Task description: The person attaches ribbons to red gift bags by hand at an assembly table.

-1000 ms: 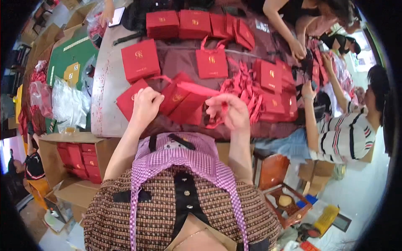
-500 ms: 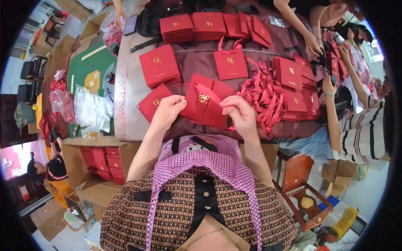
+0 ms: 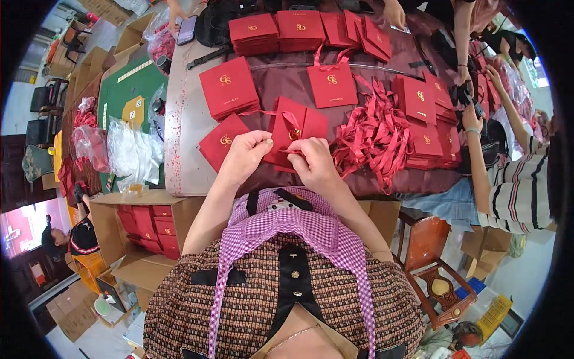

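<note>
A red square paper bag (image 3: 311,121) with a gold emblem lies in front of me, a red ribbon (image 3: 290,118) looped across its face. My left hand (image 3: 244,157) is closed in a pinch at the bag's left edge, apparently on one end of the ribbon. My right hand (image 3: 313,160) pinches the ribbon over the lower part of the bag, its fingertips close to the left hand's. Part of the bag is hidden behind my hands. Just right of it lies a tangled heap of red ribbons (image 3: 375,134). A stack of flat red bags (image 3: 227,87) sits at upper left.
A finished-looking bag with ribbon handles (image 3: 332,87) lies beyond the heap. More bag stacks (image 3: 254,33) line the far side, others (image 3: 418,102) stand at right. A cardboard box (image 3: 134,263) of red bags stands below left. Co-workers' hands (image 3: 472,118) work at the right.
My right hand has moved left and down toward my left hand, drawing the ribbon over the bag. My left hand has shifted slightly right. Co-workers' arms at the top right have moved.
</note>
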Tool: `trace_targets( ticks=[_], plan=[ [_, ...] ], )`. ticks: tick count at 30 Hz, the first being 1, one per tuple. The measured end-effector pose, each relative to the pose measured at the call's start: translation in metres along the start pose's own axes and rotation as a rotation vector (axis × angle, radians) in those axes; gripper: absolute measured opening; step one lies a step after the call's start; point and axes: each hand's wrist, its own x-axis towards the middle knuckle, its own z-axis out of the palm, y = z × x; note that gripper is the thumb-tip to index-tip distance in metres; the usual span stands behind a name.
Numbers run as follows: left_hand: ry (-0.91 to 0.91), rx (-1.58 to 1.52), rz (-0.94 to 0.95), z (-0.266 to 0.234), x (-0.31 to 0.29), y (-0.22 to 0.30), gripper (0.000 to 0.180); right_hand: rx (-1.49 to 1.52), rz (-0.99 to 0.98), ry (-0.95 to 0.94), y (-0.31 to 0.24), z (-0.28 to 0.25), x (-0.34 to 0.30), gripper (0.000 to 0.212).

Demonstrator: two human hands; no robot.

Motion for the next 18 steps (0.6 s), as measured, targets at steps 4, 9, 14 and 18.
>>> trace_targets(
  ticks=[4,9,14,18],
  plan=[
    [-0.008,0.011,0.021,0.002,0.0,0.003,0.015,-0.057,-0.004,-0.041,0.001,-0.002,-0.001,0.011],
    [0.001,0.04,0.075,0.005,0.001,-0.004,0.017,-0.033,-0.002,0.044,0.003,0.004,-0.004,0.011],
    [0.002,0.145,0.114,0.009,0.001,-0.006,0.019,-0.053,0.01,0.101,0.002,0.009,-0.002,0.01],
    [0.019,0.134,0.117,0.013,0.0,-0.005,0.019,-0.063,0.014,0.117,0.006,0.012,-0.004,0.009]
  ],
)
